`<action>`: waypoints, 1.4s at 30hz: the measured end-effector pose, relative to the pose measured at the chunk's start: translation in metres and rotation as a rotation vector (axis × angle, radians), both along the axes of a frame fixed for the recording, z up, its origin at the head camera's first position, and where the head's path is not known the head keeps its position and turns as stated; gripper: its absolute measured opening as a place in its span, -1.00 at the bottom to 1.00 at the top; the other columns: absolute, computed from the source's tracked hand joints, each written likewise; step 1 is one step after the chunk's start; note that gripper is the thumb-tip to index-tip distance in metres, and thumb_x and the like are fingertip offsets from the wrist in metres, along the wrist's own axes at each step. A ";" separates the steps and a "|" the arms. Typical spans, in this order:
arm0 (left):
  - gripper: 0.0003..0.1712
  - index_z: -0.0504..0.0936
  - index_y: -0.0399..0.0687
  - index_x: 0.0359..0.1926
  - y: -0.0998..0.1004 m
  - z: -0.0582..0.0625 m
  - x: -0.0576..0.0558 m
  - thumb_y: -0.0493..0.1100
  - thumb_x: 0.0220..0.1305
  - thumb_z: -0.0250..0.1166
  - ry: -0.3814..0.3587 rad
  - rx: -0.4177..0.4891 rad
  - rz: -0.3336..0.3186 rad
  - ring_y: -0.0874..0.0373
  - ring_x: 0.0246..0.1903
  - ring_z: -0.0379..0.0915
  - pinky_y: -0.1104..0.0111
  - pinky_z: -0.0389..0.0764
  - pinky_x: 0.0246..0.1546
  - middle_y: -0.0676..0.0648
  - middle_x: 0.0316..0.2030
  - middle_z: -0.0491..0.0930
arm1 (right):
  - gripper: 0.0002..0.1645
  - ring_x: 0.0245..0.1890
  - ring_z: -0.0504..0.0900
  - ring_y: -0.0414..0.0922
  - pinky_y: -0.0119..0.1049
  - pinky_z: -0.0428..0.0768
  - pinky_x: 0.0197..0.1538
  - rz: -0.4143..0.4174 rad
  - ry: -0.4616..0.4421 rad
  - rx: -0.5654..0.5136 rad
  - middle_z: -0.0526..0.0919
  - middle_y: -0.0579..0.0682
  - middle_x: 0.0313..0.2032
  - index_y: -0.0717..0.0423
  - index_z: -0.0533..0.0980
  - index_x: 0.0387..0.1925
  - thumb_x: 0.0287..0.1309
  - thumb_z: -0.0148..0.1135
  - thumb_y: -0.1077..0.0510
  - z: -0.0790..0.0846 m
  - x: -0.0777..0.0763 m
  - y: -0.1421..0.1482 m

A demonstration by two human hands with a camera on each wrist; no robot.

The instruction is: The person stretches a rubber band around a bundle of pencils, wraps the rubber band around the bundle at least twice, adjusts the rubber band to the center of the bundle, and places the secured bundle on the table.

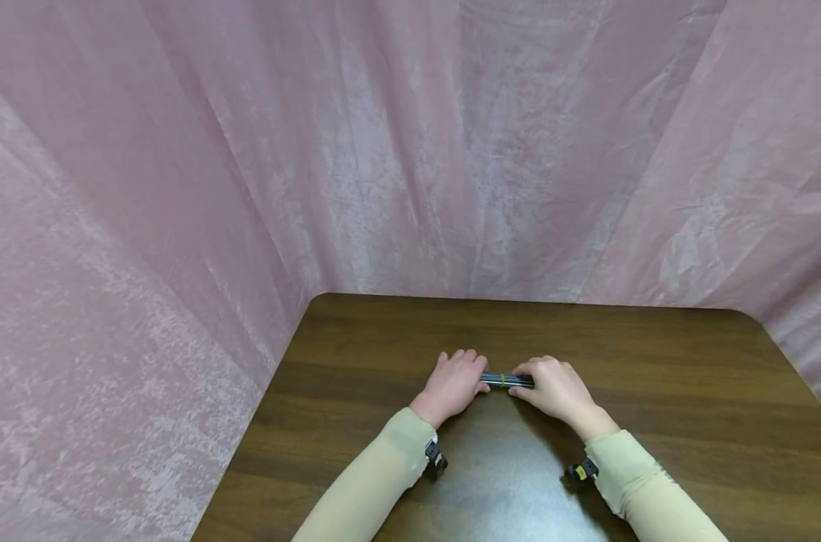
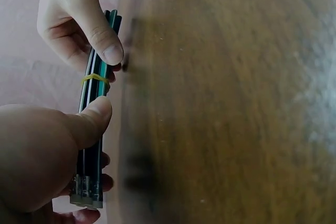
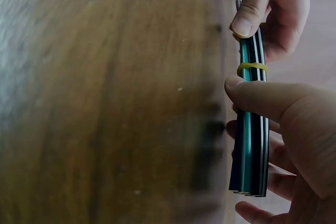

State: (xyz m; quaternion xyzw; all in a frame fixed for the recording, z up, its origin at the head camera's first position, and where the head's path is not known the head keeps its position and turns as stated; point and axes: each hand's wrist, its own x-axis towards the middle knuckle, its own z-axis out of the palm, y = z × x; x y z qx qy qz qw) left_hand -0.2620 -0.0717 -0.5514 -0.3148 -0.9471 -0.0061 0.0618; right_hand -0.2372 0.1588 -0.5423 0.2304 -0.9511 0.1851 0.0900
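Note:
A bundle of dark blue, green and black pencils [image 2: 90,156] is bound at its middle by a yellow rubber band [image 3: 253,67]. My left hand [image 1: 454,380] grips the end with the pale erasers, its thumb lying along the pencils just short of the band. With thumb and fingers, my right hand [image 1: 554,385] holds the other half, where the flat, unsharpened ends show in the right wrist view. Between the two hands the band and a short stretch of pencils stay visible. The bundle lies sideways across the head view, held above the table.
Beneath the hands is a brown wooden table [image 1: 383,331] with rounded far corners. Pink velvet-like curtain [image 1: 410,150] hangs behind it and along the left side. A small black camera sits on each wrist, the left one [image 1: 436,459] and the right one [image 1: 581,473].

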 end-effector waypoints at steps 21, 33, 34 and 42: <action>-0.55 0.68 0.13 0.11 -0.003 -0.002 -0.009 0.24 0.40 0.42 -0.029 -0.002 0.019 0.09 0.00 0.52 0.17 0.47 -0.12 0.04 -0.04 0.61 | -0.66 -0.16 0.72 0.05 0.12 0.65 -0.22 -0.017 -0.030 0.008 0.74 -0.06 -0.16 -0.02 0.79 -0.04 0.16 0.62 0.00 -0.003 -0.004 0.002; -0.59 0.67 0.15 0.09 -0.003 -0.001 -0.010 0.22 0.39 0.43 -0.042 0.006 0.012 0.09 0.01 0.52 0.16 0.47 -0.10 0.05 -0.04 0.61 | -0.64 -0.15 0.71 0.06 0.12 0.65 -0.19 -0.026 -0.040 0.011 0.73 -0.05 -0.14 -0.01 0.78 -0.01 0.17 0.61 0.00 -0.003 -0.003 0.004; -0.59 0.67 0.15 0.09 -0.003 -0.001 -0.010 0.22 0.39 0.43 -0.041 0.006 0.011 0.09 0.00 0.52 0.16 0.47 -0.11 0.05 -0.05 0.61 | -0.64 -0.15 0.71 0.06 0.12 0.65 -0.19 -0.026 -0.039 0.012 0.73 -0.06 -0.14 -0.01 0.78 -0.01 0.17 0.62 0.01 -0.003 -0.003 0.004; -0.59 0.67 0.15 0.09 -0.001 -0.002 -0.012 0.21 0.38 0.44 -0.037 0.017 0.004 0.09 0.00 0.52 0.17 0.47 -0.11 0.06 -0.05 0.61 | -0.64 -0.16 0.71 0.03 0.10 0.65 -0.20 -0.029 -0.039 0.013 0.73 -0.07 -0.15 -0.03 0.79 -0.01 0.17 0.62 0.00 -0.003 -0.003 0.007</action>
